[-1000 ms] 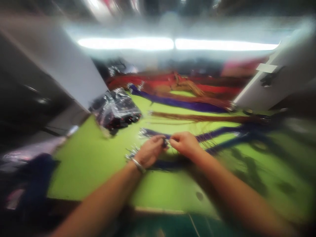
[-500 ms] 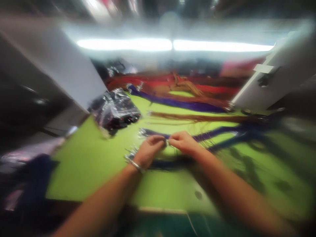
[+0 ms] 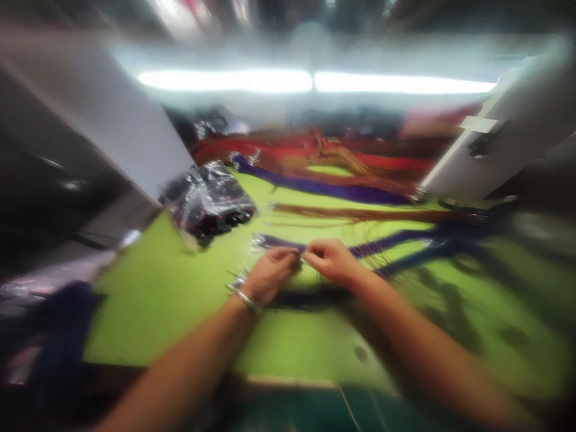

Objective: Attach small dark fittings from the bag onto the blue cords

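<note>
My left hand (image 3: 270, 275), with a metal band at the wrist, pinches a small dark piece (image 3: 298, 259) that looks like a connector housing; its details are blurred. My right hand (image 3: 332, 259) is closed in a pinch, its fingertips against that piece. Thin wires hang below the right fingers, and the pinched end is hidden. Behind both hands runs a dark blue wire bundle (image 3: 375, 245) with silvery ends at its left. Another dark blue bundle (image 3: 310, 298) passes beneath the hands, its metal-tipped ends left of my left wrist.
A clear plastic bag (image 3: 209, 201) of black parts lies at the left on the green table (image 3: 180, 306). Brown wires (image 3: 342, 212), a purple bundle (image 3: 342, 191) and red wires (image 3: 391, 162) lie farther back. Pale panels (image 3: 139, 144) stand at the sides, with lamps (image 3: 225, 80) above.
The right fingertips have come slightly left, closer to the left ones, and the light bit between them is less visible. The bundles and bag lie as before.
</note>
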`<state>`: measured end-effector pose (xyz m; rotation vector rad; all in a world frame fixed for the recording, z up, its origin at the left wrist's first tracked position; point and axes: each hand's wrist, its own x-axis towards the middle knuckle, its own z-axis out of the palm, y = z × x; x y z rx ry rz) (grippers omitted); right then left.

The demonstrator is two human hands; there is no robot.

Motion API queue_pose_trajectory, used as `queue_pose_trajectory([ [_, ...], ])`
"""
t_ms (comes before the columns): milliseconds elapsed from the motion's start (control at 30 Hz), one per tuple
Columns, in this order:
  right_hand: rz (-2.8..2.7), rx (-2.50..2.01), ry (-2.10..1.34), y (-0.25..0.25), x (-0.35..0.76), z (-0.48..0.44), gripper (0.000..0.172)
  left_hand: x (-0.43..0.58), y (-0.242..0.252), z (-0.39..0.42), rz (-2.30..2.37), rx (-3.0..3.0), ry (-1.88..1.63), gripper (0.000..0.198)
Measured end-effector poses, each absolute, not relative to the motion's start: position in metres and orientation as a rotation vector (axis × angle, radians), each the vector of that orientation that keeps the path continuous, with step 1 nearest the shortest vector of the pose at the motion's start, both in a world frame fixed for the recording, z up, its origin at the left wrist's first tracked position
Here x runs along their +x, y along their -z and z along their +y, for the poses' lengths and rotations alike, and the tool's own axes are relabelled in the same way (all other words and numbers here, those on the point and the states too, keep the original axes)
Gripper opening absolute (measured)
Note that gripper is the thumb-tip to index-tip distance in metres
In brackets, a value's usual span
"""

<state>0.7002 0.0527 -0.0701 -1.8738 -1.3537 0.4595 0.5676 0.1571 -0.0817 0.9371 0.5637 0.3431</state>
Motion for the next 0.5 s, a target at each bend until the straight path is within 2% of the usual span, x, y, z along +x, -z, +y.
queue_pose_trajectory([
  [500,-1.471,-1.91,-0.447,0.0742,0.6962,0.0546,0.023,0.5676,0.0865,0.1565,0.588,1.037,-0.314,0.033],
])
